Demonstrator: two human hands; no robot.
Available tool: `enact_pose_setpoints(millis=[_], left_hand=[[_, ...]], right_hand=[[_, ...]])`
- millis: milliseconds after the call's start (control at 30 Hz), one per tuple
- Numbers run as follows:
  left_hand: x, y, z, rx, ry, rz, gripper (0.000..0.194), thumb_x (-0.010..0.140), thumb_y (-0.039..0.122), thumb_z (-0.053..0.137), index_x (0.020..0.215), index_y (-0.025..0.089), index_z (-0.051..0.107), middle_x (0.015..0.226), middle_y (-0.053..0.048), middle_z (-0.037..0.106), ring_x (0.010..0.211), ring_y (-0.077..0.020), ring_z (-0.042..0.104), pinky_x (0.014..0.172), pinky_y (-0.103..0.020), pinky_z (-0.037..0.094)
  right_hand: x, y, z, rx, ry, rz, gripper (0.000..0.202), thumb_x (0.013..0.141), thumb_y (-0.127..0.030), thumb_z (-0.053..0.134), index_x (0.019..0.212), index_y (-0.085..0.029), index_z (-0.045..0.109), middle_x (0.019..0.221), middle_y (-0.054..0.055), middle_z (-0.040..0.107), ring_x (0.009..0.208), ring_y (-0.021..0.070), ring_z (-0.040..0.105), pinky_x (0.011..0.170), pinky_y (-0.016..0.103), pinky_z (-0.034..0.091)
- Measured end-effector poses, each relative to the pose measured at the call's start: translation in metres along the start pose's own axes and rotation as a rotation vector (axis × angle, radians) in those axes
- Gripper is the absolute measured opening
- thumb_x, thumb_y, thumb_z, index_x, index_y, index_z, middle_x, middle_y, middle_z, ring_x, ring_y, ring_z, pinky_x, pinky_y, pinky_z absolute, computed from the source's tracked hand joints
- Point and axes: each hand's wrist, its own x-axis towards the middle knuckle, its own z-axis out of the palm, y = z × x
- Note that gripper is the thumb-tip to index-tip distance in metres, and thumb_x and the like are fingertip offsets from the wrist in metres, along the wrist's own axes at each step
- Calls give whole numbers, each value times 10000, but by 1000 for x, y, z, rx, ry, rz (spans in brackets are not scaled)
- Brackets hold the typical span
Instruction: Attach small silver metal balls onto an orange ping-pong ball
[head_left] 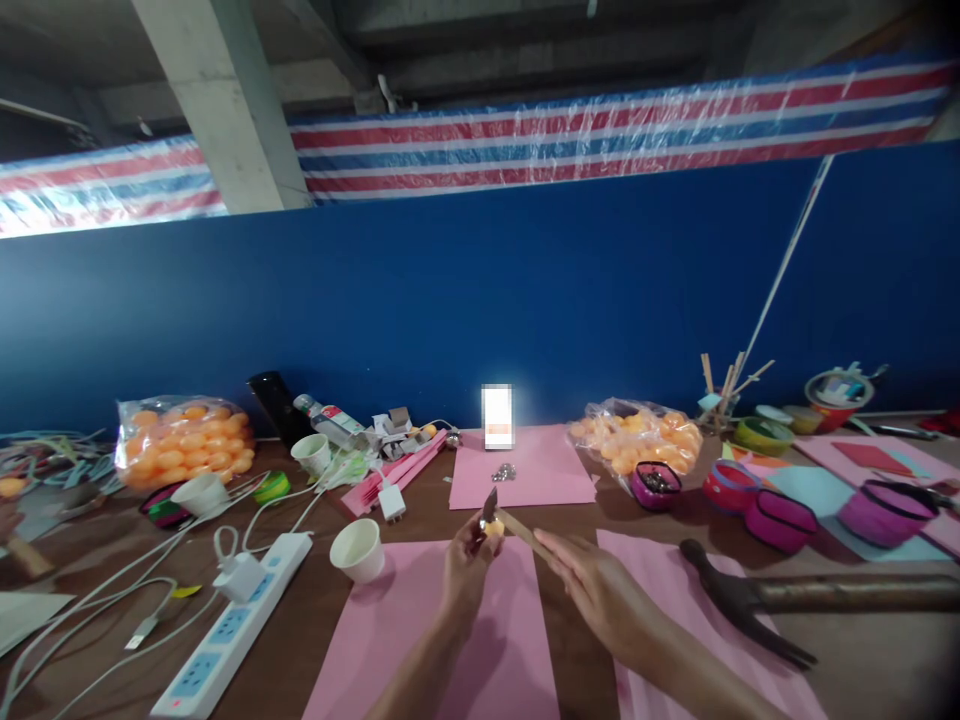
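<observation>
Near the middle, above the front pink sheet (442,640), my left hand (469,565) is closed around a small orange ball (493,528) with something shiny on it. A dark pointed piece (490,503) stands up at the ball; its lower end is hard to make out. My right hand (581,570) grips a flat wooden stick (525,533), whose far end touches or nearly touches the ball. Small metal pieces (504,472) lie on the pink sheet behind (551,485).
A paper cup (358,552) and a power strip (240,630) with cables are on the left. At right lie a claw hammer (787,593) and purple containers (780,520). Bags of orange balls (187,445) (637,438) stand behind. A person's hand (9,525) is at far left.
</observation>
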Motion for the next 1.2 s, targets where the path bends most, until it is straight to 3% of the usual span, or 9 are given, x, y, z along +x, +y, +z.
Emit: enact_pose_setpoints(millis=[433,567,733,900,1200], left_hand=[[-1,-3,-1,-103,-27,-12,478,659,310,654,1105,172,550,1014,-89,612,863,-162,606,855,-343,446],[-1,-4,-2,-71,-3,-22,466,633,301,676,1067,166,576,947,-80,634,829,-162,610,826,-330,455],[-3,-1,0,-131,-10,-9,499,623,305,688,1093,184,572,946,-73,632,802,-148,607,804,-300,458],[-3,-4,0,-151,1,-31,503,642,312,674,1111,173,556,963,-90,618,803,-150,605,808,-315,461],[-3,0,2,38,27,8,481,593,261,692,1048,163,570,944,-73,640,846,-169,601,779,-298,470]], right_hand=[[1,-3,-2,-4,48,13,424,826,-170,352,1236,-210,450,1191,64,540,1082,203,504,923,360,401],[0,-5,-2,-3,-7,-17,404,822,-147,345,1194,-206,492,1170,59,556,1067,189,515,925,347,402],[-2,-5,-2,12,54,32,396,830,-188,372,1213,-201,473,1161,67,562,1043,201,533,892,347,432],[-1,-3,-3,47,24,60,393,823,-196,374,1198,-201,492,1162,73,561,1040,207,533,877,352,440],[-4,-5,-4,5,12,19,404,824,-173,347,1202,-214,483,1192,57,541,1085,191,502,932,352,398]])
